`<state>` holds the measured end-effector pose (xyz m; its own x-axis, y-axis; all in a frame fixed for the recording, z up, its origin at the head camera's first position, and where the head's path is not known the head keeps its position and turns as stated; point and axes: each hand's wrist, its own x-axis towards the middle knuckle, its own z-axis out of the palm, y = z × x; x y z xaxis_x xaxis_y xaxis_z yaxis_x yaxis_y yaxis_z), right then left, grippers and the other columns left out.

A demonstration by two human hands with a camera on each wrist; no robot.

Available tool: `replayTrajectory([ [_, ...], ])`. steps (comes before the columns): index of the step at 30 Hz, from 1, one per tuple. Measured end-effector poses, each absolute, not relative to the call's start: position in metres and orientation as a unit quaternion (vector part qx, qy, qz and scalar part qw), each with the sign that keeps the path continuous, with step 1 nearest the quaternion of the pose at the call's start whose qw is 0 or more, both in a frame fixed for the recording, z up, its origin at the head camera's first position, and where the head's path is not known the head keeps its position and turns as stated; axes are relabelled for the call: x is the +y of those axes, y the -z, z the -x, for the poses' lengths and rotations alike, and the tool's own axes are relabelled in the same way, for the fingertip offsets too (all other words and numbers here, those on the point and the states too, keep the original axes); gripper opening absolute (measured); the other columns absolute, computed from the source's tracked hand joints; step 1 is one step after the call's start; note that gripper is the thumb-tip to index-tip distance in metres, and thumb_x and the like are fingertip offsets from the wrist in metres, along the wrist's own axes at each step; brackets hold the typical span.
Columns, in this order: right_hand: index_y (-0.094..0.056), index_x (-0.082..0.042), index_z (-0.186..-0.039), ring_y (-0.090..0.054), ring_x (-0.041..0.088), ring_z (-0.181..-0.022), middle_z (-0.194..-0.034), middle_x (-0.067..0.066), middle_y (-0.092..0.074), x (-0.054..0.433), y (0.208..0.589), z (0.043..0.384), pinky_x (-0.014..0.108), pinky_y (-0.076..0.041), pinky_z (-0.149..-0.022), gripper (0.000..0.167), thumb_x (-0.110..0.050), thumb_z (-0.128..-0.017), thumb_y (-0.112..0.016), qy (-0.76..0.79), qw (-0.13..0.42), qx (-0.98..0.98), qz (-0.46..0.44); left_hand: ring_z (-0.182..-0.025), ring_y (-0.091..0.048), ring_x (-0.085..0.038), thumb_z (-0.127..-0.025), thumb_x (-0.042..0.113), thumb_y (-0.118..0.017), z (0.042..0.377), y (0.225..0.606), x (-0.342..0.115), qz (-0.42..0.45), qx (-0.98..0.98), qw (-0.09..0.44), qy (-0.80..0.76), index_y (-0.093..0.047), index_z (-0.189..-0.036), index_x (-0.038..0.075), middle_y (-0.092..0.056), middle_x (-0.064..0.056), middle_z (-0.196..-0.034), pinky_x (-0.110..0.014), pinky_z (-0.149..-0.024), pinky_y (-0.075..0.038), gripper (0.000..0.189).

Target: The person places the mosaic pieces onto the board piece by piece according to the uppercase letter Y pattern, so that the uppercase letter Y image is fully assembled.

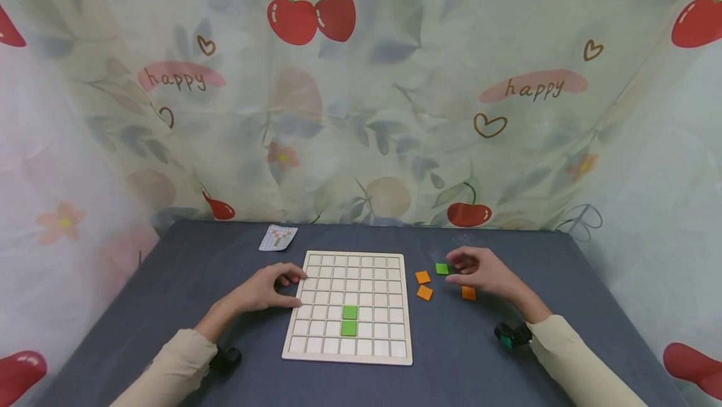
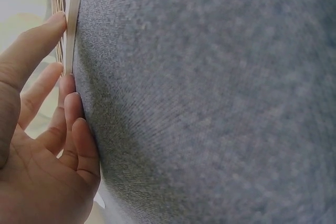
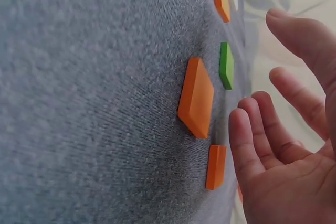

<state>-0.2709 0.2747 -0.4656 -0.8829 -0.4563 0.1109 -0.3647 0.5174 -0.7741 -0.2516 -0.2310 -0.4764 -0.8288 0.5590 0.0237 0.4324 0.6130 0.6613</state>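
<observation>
A pale wooden grid board (image 1: pixel 333 356) lies on the dark table, with two green square tiles (image 1: pixel 350 312) in adjoining cells of one column. My left hand (image 1: pixel 269 288) touches the board's left edge, thumb and fingertips spread along it; the left wrist view shows the thumb (image 2: pixel 39 45) on the rim. Over the loose tiles on the right hovers my right hand (image 1: pixel 479 269), fingers bent loosely with nothing between them. Nearest its fingertips lies a green tile (image 1: pixel 442 268). An orange tile (image 3: pixel 197 98) is close by in the right wrist view.
Two orange tiles (image 1: pixel 423 277) lie just right of the board, and another orange tile (image 1: pixel 469 293) is partly below the right hand. A small printed card (image 1: pixel 278 237) with a coloured grid pattern lies behind the board, to the left. A patterned curtain (image 1: pixel 372 112) hangs behind the table.
</observation>
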Motion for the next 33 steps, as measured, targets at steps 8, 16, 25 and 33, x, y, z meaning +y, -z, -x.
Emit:
replayTrajectory([
  [8,-0.066,0.004,-0.123,-0.064,0.032,-0.103,-0.119,0.017,-0.065,0.271,0.472,0.284,0.046,-0.052,-0.089,0.05,-0.021,-0.085,-0.086,0.412,0.051,0.882,0.224,-0.102,-0.058,-0.024,-0.086,0.029,-0.085,0.252,0.476,-0.23,-0.275,0.893,0.096,-0.342,-0.066,-0.127,0.008,-0.061,-0.003,-0.114,-0.047,-0.091,-0.047,0.05],
  [16,-0.068,0.002,-0.12,-0.062,0.03,-0.101,-0.115,0.012,-0.065,0.265,0.473,0.293,0.049,-0.051,-0.09,0.049,-0.024,-0.083,-0.088,0.391,0.054,0.89,0.228,-0.102,-0.058,-0.023,-0.086,0.029,-0.085,0.252,0.478,-0.23,-0.273,0.894,0.097,-0.342,-0.066,-0.127,0.009,-0.061,-0.002,-0.113,-0.047,-0.091,-0.047,0.049],
  [25,-0.071,-0.002,-0.114,-0.062,0.026,-0.096,-0.111,0.008,-0.066,0.262,0.475,0.3,0.046,-0.05,-0.087,0.042,-0.023,-0.082,-0.088,0.374,0.061,0.898,0.226,-0.102,-0.058,-0.024,-0.086,0.029,-0.085,0.253,0.477,-0.23,-0.272,0.894,0.096,-0.343,-0.066,-0.127,0.009,-0.061,-0.002,-0.113,-0.047,-0.091,-0.047,0.049],
  [33,-0.075,-0.004,-0.106,-0.059,0.021,-0.085,-0.096,0.003,-0.066,0.262,0.478,0.303,0.039,-0.05,-0.079,0.028,-0.016,-0.084,-0.086,0.362,0.059,0.904,0.221,-0.102,-0.058,-0.024,-0.086,0.028,-0.085,0.252,0.477,-0.231,-0.27,0.895,0.095,-0.342,-0.066,-0.127,0.008,-0.061,-0.002,-0.112,-0.047,-0.091,-0.047,0.049],
])
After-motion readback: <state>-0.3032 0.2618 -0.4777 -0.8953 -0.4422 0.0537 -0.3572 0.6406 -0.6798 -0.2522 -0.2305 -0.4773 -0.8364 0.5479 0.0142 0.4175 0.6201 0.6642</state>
